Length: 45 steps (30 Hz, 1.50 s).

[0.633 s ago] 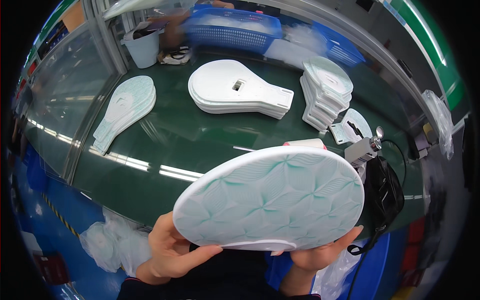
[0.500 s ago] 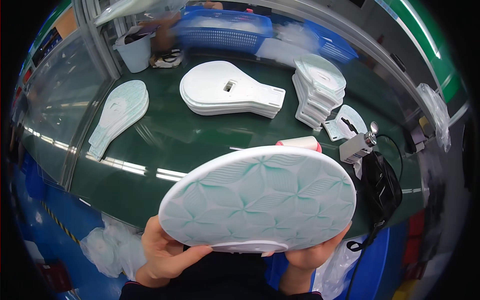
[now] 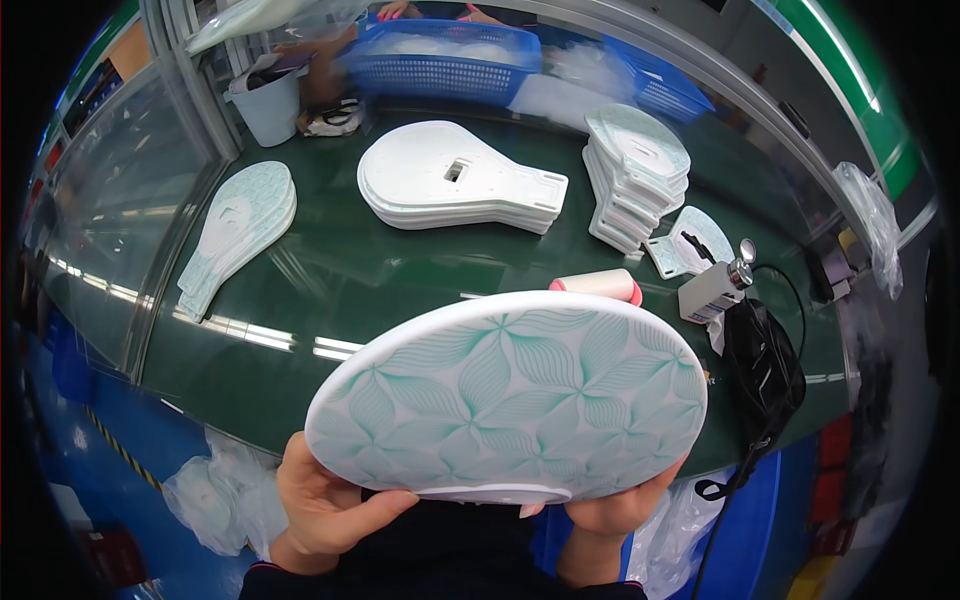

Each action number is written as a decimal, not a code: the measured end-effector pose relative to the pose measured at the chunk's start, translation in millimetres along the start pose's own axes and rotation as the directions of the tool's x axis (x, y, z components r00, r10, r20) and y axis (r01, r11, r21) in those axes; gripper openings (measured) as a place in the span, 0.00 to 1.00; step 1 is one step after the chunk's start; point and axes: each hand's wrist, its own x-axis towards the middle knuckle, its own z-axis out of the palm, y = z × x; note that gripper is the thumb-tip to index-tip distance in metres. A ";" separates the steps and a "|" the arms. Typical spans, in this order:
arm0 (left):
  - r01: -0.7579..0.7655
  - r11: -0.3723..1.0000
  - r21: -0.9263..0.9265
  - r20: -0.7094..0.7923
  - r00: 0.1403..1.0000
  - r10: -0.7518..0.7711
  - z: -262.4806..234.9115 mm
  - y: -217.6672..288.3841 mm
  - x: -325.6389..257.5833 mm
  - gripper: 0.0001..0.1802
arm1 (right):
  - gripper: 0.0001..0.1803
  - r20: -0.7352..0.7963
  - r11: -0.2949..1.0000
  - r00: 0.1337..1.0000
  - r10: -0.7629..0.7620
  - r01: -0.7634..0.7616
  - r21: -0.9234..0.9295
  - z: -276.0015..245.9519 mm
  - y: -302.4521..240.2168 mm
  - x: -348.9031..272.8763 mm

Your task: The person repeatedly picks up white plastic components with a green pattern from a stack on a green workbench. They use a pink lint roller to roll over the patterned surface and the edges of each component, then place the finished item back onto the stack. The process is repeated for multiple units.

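A white plastic panel (image 3: 510, 400) with a rounded outline and a green leaf-like line pattern is held tilted up in front of me. My left hand (image 3: 325, 510) grips its lower left edge, thumb on the near rim and fingers behind. My right hand (image 3: 625, 505) supports the lower right edge, most of its fingers hidden underneath. Just beyond the panel lies a cream roll with pink ends (image 3: 597, 287). Farther off are stacks of similar paddle-shaped white panels: one in the middle (image 3: 420, 165), one at left (image 3: 250, 205), a taller one at right (image 3: 635, 165).
On the green table (image 3: 330, 275), a white pump bottle (image 3: 708, 295) stands at right beside a black pouch (image 3: 762, 365). A single panel (image 3: 705, 235) lies behind them. A pale bin (image 3: 268, 108) and blue basket (image 3: 450, 75) are at the back, with another person's hand (image 3: 392, 10) beyond.
The held panel has shifted slightly left and tilted, showing more of its patterned face. Both hands keep their grip. Another person's hands have moved at the far edge.
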 end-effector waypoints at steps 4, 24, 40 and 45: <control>0.010 1.000 0.009 -0.002 1.000 -0.010 -1.4 -1.5 -1.5 0.36 | 0.27 -0.216 0.901 0.975 -0.052 -0.047 -0.431 2.9 -2.7 -9.6; 0.652 0.718 -0.242 0.259 0.757 -0.600 -5.6 43.9 25.1 0.31 | 0.18 -0.262 0.174 0.962 0.079 -0.272 -0.946 -92.4 7.9 57.8; 0.604 0.752 -0.264 0.407 0.776 -0.481 -8.9 33.7 37.1 0.31 | 0.31 0.460 0.216 0.842 -0.283 0.523 -0.825 33.9 -60.2 57.6; 0.590 0.800 -0.108 0.229 0.798 -0.558 -15.3 40.5 35.1 0.30 | 0.31 0.410 0.002 0.883 -0.228 0.421 -0.907 16.7 -79.3 56.5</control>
